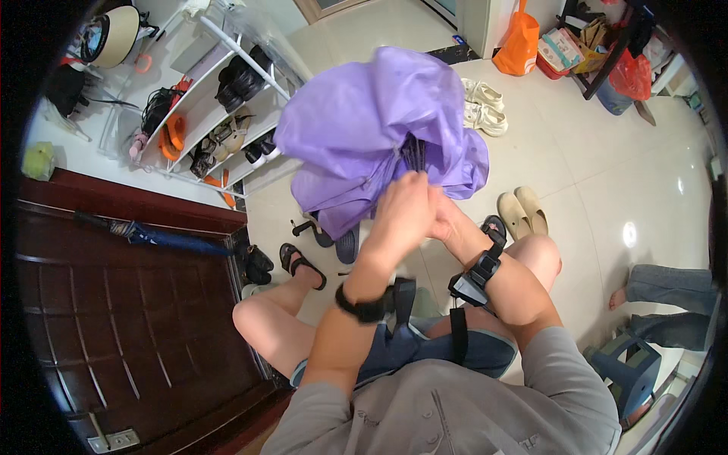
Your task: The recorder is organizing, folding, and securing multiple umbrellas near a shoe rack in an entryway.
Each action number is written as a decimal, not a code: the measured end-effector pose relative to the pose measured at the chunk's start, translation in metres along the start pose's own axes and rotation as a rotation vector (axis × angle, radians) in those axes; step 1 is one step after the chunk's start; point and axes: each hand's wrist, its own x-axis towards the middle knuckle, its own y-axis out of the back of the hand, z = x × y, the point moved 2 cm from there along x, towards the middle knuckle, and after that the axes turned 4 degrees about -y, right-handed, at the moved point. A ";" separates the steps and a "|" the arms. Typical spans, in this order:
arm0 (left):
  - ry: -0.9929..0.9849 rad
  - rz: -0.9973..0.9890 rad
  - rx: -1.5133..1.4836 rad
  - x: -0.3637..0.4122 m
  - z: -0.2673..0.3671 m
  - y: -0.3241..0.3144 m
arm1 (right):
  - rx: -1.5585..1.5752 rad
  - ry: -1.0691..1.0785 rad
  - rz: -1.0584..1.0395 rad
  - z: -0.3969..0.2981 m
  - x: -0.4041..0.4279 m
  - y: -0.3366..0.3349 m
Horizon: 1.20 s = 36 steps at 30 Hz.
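Observation:
A purple umbrella (364, 108) is half-collapsed in front of me, its loose canopy bunched in wide folds. Dark ribs (414, 152) show gathered at the canopy's centre, just beyond my fingers. My left hand (402, 209) is closed around the umbrella where the ribs come together, slightly blurred. Pressed against it, my right hand (445, 215) also grips there, its fingers largely covered by the left hand. The umbrella's handle is hidden by my hands. Each wrist wears a black strap, and a device sits on the right one (475, 284).
A white shoe rack (227, 42) holding shoes stands at left, near a dark panelled door (114, 318) and a blue folded umbrella (170, 239). Beige clogs (522, 210) and white shoes (483, 108) lie on the floor. Another person's legs (671, 290) and a stool (625, 364) are at right.

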 end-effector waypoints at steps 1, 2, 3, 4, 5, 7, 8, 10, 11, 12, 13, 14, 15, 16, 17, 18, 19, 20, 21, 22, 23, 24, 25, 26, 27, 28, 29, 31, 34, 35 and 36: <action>-0.169 0.149 0.014 -0.015 0.003 0.005 | 0.026 -0.014 -0.047 -0.007 -0.007 -0.007; -0.176 0.150 0.015 -0.022 0.002 0.008 | 0.024 -0.008 -0.050 -0.012 -0.006 0.003; -0.026 0.144 -0.179 -0.024 0.003 0.015 | 0.075 0.029 -0.100 -0.019 -0.006 0.021; 0.145 0.142 -0.360 -0.030 -0.002 0.024 | 0.129 0.042 -0.159 -0.019 -0.005 0.021; 0.329 0.207 -0.565 -0.030 -0.026 0.017 | 0.128 0.042 -0.162 -0.020 -0.006 0.024; 0.438 0.277 -0.546 -0.036 -0.076 0.018 | 0.378 -0.065 -0.299 -0.015 -0.009 -0.004; 0.510 0.218 -0.621 -0.035 -0.084 0.020 | 0.360 -0.045 -0.260 -0.017 -0.011 -0.006; 0.584 0.166 -0.694 -0.033 -0.083 0.024 | 0.300 -0.036 -0.281 -0.019 -0.012 -0.009; 0.598 0.114 -0.898 -0.031 -0.079 0.022 | 0.243 -0.025 -0.302 -0.021 -0.012 -0.009; 0.610 0.061 -1.102 -0.030 -0.072 0.020 | 0.188 -0.029 -0.317 -0.023 -0.011 -0.010; 0.612 0.069 -1.103 -0.027 -0.069 0.021 | 0.185 -0.037 -0.318 -0.024 -0.012 -0.011; 0.596 0.059 -1.149 -0.023 -0.067 0.020 | 0.097 -0.022 -0.265 -0.024 -0.012 -0.011; 0.578 0.049 -1.192 -0.016 -0.064 0.022 | 0.008 -0.007 -0.214 -0.026 -0.012 -0.012; 0.626 0.033 -1.166 -0.009 -0.063 0.024 | -0.094 -0.002 -0.225 -0.028 -0.010 -0.011; 0.626 0.040 -1.165 -0.004 -0.061 0.027 | -0.097 -0.008 -0.229 -0.029 -0.010 -0.011; 0.619 0.042 -1.075 0.001 -0.058 0.031 | -0.238 -0.003 -0.171 -0.030 -0.011 -0.013; 0.611 0.042 -0.984 0.006 -0.056 0.033 | -0.377 0.004 -0.112 -0.031 -0.012 -0.014; 0.606 0.093 -0.916 0.011 -0.056 0.030 | -0.430 -0.014 -0.123 -0.034 -0.009 -0.004; 0.608 0.098 -0.909 0.014 -0.066 0.026 | -0.429 -0.017 -0.131 -0.032 -0.007 -0.010; 0.489 0.119 -0.801 0.017 -0.074 0.024 | -0.395 -0.009 -0.116 -0.029 -0.006 -0.017; 0.371 0.137 -0.692 0.017 -0.081 0.022 | -0.361 -0.001 -0.101 -0.026 -0.005 -0.022; 0.374 0.143 -0.656 0.019 -0.077 0.025 | -0.353 -0.008 -0.177 -0.027 -0.007 -0.024; 0.372 0.136 -0.656 0.019 -0.071 0.027 | -0.349 -0.003 -0.174 -0.028 -0.009 -0.025; 0.399 0.089 -0.749 0.019 -0.066 0.028 | -0.315 0.006 -0.200 -0.027 -0.011 -0.026; 0.424 0.045 -0.840 0.018 -0.059 0.032 | -0.283 0.015 -0.228 -0.028 -0.012 -0.030; 0.422 0.040 -0.838 0.016 -0.053 0.035 | -0.281 0.020 -0.228 -0.029 -0.012 -0.028; 0.349 0.064 -0.762 0.014 -0.047 0.039 | -0.290 0.024 -0.238 -0.030 -0.012 -0.026; 0.279 0.090 -0.680 0.007 -0.045 0.041 | -0.297 0.025 -0.252 -0.028 -0.010 -0.027; 0.218 0.178 -0.763 0.002 -0.048 0.037 | -0.284 0.023 -0.243 -0.029 -0.007 -0.024; 0.215 0.136 -0.753 0.002 -0.047 0.034 | -0.266 0.019 -0.256 -0.031 -0.005 -0.015; 0.215 0.096 -0.741 0.002 -0.046 0.033 | -0.248 0.012 -0.270 -0.031 -0.003 -0.017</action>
